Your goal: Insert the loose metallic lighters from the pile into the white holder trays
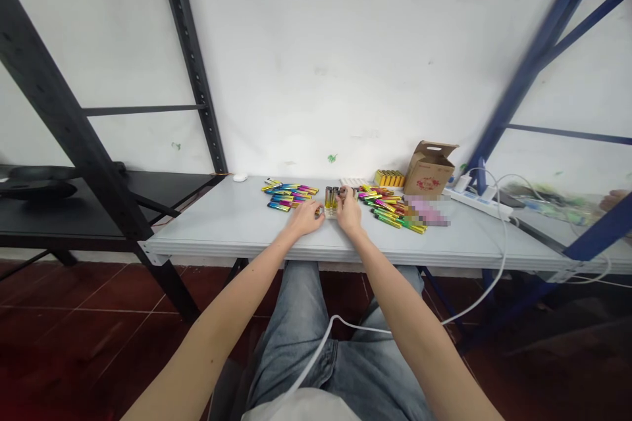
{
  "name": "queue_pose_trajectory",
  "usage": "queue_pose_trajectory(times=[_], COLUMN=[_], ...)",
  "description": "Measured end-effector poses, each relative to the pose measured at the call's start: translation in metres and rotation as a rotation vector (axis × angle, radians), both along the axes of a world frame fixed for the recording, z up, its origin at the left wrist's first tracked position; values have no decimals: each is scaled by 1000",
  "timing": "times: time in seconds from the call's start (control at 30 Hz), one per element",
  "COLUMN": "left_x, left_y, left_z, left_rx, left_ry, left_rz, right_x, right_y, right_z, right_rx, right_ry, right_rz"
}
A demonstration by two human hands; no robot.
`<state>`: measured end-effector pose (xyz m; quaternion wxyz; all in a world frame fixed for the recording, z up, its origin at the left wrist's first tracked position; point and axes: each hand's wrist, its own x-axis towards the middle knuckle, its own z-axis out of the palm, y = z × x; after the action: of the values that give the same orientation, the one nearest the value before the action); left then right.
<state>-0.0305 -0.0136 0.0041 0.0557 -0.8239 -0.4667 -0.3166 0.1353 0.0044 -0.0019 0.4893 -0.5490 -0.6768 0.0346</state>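
Shiny lighters in gold, blue, pink and green lie about my hands. In front of me a small white tray [330, 214] holds several lighters [332, 197] upright. At its left side is my left hand [305, 219], with bent fingers closed on a lighter [318, 212] whose end shows at the fingertips. My right hand [349, 212] reaches over the tray's right side, its fingers pinched at the top of a lighter [343, 191]; the fingers partly hide it. A loose pile of lighters [289, 196] lies left of my hands, and another pile [390, 206] lies to the right.
Behind the right pile stand a yellow block of upright lighters [389, 177] and an open cardboard box [428, 171]. A white rack [353, 181] lies near the wall. Further right is a power strip [476, 200] with white cables. A small white case [239, 177] sits back left.
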Motion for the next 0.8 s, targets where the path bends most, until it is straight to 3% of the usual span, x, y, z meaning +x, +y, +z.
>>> queue_pose_trajectory(times=[0.13, 0.33, 0.5, 0.67, 0.8], left_x=[0, 1, 0, 0, 1], left_y=[0, 0, 0, 1, 2], left_z=[0, 1, 1, 1, 3], left_rx=[-11, -49, -59, -64, -88], left_ry=[-16, -34, -48, -81, -78], left_rz=[2, 1, -3, -6, -12], right_x=[-2, -6, -7, 14, 41], right_y=[-5, -14, -17, -10, -4], right_z=[3, 5, 6, 6, 2], right_rx=[20, 127, 65, 106, 2], right_ry=[-100, -263, -292, -331, -211], right_rz=[-50, -234, -201, -196, -264])
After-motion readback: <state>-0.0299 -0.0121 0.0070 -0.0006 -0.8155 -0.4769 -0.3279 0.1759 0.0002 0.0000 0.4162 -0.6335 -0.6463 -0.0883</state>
